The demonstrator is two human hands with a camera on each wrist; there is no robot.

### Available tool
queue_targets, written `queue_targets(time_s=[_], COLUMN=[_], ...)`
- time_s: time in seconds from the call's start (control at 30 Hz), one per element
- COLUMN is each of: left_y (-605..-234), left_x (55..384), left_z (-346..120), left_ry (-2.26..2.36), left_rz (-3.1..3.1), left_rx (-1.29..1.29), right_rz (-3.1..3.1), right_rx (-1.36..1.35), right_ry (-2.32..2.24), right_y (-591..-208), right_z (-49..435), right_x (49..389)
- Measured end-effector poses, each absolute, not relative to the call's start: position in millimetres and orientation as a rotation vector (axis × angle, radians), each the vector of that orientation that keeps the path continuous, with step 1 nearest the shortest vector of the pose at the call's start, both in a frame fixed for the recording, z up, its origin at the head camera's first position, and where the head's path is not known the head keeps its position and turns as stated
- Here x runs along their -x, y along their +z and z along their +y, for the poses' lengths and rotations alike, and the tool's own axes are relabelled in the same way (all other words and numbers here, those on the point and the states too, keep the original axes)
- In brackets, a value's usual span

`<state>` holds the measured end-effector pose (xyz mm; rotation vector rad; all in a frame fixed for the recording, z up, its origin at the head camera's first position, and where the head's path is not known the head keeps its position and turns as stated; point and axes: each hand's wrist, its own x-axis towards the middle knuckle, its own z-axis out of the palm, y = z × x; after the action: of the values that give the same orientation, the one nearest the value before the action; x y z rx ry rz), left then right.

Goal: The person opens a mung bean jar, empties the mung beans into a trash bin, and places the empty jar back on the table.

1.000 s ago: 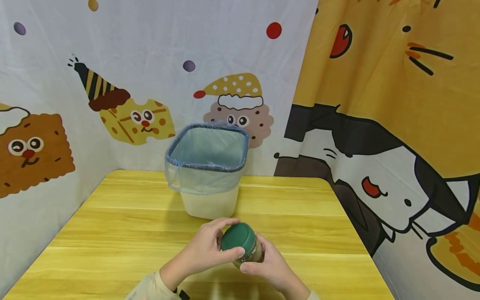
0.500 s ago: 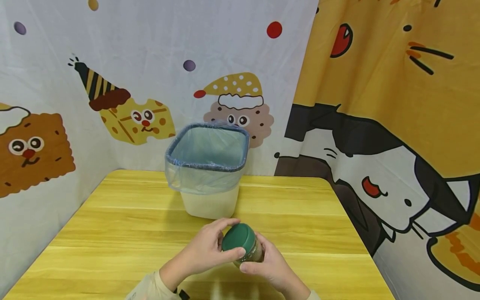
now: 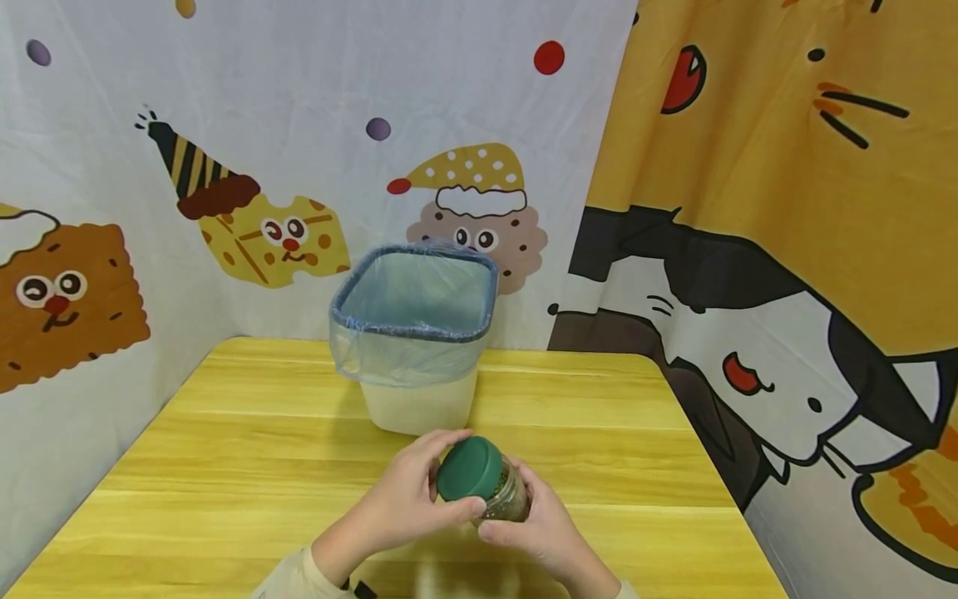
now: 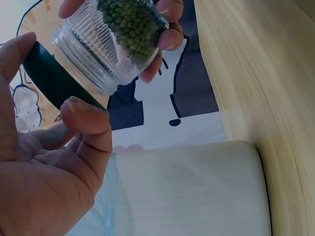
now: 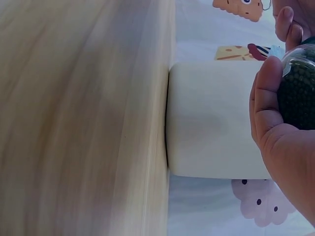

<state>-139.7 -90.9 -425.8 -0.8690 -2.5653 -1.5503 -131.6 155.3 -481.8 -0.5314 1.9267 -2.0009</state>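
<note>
A green lid (image 3: pixel 469 470) is pinched at its rim between the thumb and fingers of my left hand (image 3: pixel 397 499). My right hand (image 3: pixel 550 528) grips a clear ribbed jar (image 4: pixel 91 42) round its body. Small green beans, which look like mung beans (image 4: pixel 130 24), lie inside it. In the left wrist view the jar's threaded mouth shows bare, with the lid tilted just off it. Both are held above the near part of the table, and the jar leans toward the lid. The right wrist view shows the right fingers (image 5: pixel 266 93) curled round the bean-filled jar.
A cream bin (image 3: pixel 419 408) stands beyond the hands on the wooden table (image 3: pixel 599 433). Its clear bag liner (image 3: pixel 404 362) is folded over a blue rim. A cartoon-printed cloth (image 3: pixel 299 83) hangs behind the table.
The lid has come away from the jar's mouth and shifted slightly up and left with my left hand. More of the jar's neck shows now. The bin has not moved.
</note>
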Motion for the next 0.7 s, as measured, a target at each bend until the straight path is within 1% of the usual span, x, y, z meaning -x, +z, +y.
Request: queue_targets(time_s=[0.2,0.4,0.7], left_y=[-425.6,-427.8,-431.0], left_x=[137.1,135.5,133.7], left_z=[-97.3,-102.3,-104.6], left_ry=[-1.591,-1.593,-1.557], left_rz=[-2.554,-2.548,-2.541], left_rx=[0.776,0.759,0.748], right_rz=[1.954,1.972,1.945], right_rx=[0.498,0.458,0.472], right_ry=[-2.039,-2.07,-2.094], right_y=[-481.4,-480.0,-480.2], right_z=[157.4,158.2,158.4], right_x=[131.3,131.5,131.6])
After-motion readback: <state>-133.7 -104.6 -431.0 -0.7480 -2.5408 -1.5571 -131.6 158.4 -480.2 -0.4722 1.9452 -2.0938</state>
